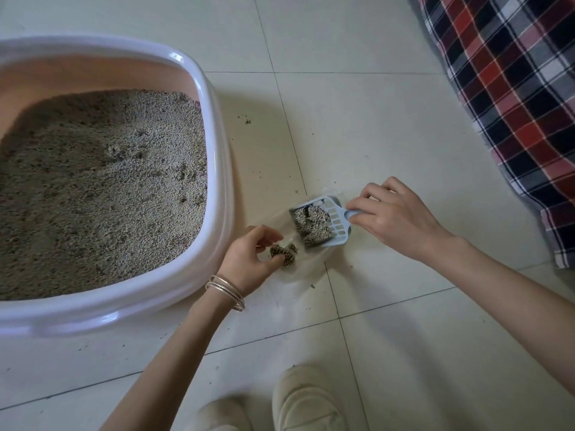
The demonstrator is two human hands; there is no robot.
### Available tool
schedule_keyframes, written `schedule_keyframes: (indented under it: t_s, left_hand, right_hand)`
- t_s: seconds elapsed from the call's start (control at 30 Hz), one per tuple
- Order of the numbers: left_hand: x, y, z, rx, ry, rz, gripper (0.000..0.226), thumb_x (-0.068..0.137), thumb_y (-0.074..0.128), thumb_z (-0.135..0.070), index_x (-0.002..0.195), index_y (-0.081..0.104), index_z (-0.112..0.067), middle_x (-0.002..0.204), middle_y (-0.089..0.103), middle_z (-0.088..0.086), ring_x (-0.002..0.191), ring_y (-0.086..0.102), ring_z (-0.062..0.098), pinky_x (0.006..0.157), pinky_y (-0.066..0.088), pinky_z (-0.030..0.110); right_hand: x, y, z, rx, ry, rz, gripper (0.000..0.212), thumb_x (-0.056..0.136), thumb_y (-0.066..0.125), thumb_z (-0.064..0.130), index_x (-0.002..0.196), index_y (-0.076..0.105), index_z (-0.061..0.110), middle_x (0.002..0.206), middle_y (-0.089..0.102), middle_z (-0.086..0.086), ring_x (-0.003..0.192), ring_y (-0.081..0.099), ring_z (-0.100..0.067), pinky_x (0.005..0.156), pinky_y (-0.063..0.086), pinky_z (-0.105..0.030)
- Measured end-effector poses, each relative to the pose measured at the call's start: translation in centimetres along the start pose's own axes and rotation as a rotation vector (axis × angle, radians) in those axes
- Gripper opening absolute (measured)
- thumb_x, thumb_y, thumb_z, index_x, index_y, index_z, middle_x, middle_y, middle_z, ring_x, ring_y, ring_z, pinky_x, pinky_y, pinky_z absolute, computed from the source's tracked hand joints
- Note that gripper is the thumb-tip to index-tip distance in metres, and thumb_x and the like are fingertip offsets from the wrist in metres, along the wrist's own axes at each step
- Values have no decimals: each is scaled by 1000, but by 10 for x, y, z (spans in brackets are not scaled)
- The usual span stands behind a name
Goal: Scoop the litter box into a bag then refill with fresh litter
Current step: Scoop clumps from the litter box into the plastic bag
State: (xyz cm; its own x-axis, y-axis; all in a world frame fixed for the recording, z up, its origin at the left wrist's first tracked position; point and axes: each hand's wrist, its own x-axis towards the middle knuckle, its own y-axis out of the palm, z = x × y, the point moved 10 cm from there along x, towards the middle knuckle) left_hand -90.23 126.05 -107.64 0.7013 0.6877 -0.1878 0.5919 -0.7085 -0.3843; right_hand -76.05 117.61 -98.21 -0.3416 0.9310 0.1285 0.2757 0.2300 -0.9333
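Note:
A white-rimmed litter box [214,169] with pink inner walls fills the left, full of grey litter [102,188]. Right of it, a clear plastic bag [306,269] lies on the floor tiles. My right hand [395,219] grips the handle of a pale blue slotted scoop [334,217], which carries clumps of litter [312,225] over the bag's mouth. My left hand [249,259], bangles on the wrist, pinches the bag's edge beside a dark clump [283,253] lying inside the bag.
A red, black and white plaid cloth [510,98] covers the floor at the upper right. Stray litter grains [247,121] dot the tiles. My two beige shoes [305,399] stand at the bottom edge.

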Motion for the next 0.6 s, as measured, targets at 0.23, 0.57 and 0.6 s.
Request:
schedule_keyframes:
  t_s: [0.23, 0.57, 0.6]
  left_hand:
    - [0, 0, -3, -7, 12, -9, 26, 67, 68, -20, 92, 61, -18, 94, 64, 2, 88, 60, 14, 81, 48, 15]
    - [-1, -4, -4, 4, 7, -14, 26, 73, 69, -5, 94, 61, -17, 94, 63, -1, 88, 59, 13, 79, 44, 8]
    - [-1, -5, -4, 1, 5, -16, 26, 73, 69, -4, 95, 61, -16, 92, 62, -2, 88, 59, 12, 79, 44, 7]
  right_hand:
    - [-5, -3, 3, -69, 5, 12, 28, 71, 58, -13, 75, 66, 13, 89, 66, 4, 78, 58, -22, 69, 28, -30]
    - [-5, -6, -4, -99, 10, 14, 29, 71, 57, -14, 74, 66, 13, 89, 67, 4, 78, 58, -21, 68, 28, -30]
    - [-6, -6, -4, -105, 5, 18, 29, 72, 56, -13, 74, 66, 14, 89, 66, 4, 79, 58, -21, 68, 28, -30]
